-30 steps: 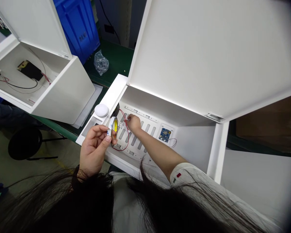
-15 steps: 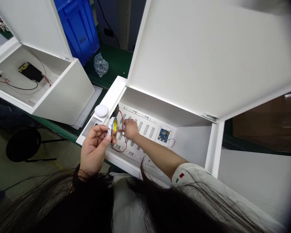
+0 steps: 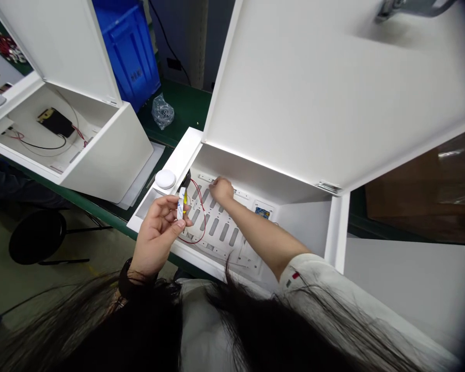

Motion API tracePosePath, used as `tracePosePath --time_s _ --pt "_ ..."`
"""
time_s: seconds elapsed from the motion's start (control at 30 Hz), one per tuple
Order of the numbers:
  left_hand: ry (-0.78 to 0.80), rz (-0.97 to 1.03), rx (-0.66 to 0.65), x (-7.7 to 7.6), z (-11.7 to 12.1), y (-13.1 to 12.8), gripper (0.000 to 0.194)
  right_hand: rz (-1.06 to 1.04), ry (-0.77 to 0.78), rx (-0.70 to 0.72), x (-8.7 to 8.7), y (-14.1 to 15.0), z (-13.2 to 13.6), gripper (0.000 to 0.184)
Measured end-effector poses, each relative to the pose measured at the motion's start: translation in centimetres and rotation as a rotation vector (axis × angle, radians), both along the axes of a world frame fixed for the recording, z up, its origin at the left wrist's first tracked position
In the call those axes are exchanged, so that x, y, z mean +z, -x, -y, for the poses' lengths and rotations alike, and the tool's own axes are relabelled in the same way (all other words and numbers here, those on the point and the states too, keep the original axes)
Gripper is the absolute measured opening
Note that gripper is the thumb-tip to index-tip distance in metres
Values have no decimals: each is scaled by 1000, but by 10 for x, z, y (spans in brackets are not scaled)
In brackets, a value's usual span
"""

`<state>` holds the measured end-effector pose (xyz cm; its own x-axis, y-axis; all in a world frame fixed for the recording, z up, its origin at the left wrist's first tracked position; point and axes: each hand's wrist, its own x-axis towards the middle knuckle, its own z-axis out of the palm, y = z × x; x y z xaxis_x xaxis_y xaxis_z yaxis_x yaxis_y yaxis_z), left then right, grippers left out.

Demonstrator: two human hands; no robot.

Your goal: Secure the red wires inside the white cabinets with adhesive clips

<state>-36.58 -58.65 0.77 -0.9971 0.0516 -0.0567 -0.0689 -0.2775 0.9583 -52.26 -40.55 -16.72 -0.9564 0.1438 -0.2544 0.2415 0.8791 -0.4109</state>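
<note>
My left hand (image 3: 157, 226) is closed, pinching a thin part with a white-and-blue backing (image 3: 181, 203) and a yellow patch above the near left corner of an open white box (image 3: 236, 153). Thin red wires (image 3: 205, 221) loop down beside it to the slotted white floor panel (image 3: 218, 229). Inside the box, my right hand (image 3: 222, 191) is at the far edge of that panel with its fingers curled; what they hold, if anything, is hidden. A blue circuit board (image 3: 262, 212) sits to the right, partly covered by my right forearm.
The raised white lid (image 3: 313, 98) stands behind the box, and a round white knob (image 3: 165, 179) is on its left rim. Another open white box (image 3: 108, 160) stands left. Behind are a blue bin (image 3: 129, 57) and a plastic bag (image 3: 163, 111). A black stool (image 3: 37, 235) is below left.
My right hand has moved from near the wires to the panel's far edge. My left hand has turned the held part more edge-on. A blurred metal piece now shows at upper right.
</note>
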Motion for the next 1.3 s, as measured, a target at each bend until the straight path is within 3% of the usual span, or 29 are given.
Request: tracePosePath --time_s 0.1,0.23,0.37,0.47,0.57,0.7,0.83,0.93,1.13,1.3 --pt "48 38 -25 7 -3 2 35 54 -18 118 46 11 -14 14" --pt "148 83 -47 17 -10 2 32 54 -101 457 131 -3 -27 21" --pt "331 63 -91 19 -17 1 34 -395 40 819 212 -52 -30 21" --pt "544 -11 -160 19 -21 0 39 -580 -20 1114 244 -88 -28 18" --pt "644 -109 -208 18 -26 -1 42 -668 -184 1214 246 -108 -25 14" --pt "657 -176 -212 18 -33 -3 40 -683 -322 1166 237 -117 -27 16" --pt "688 -165 -243 20 -39 -5 46 -692 -315 1136 234 -122 -34 16" --pt "605 -64 -206 23 -42 -5 51 -689 -291 1072 234 -126 -40 17" --pt "431 101 -220 22 -42 -2 19 -648 -217 931 240 -127 -47 24" --pt "567 81 -199 20 -44 -2 11 -573 -207 913 247 -130 -49 25"
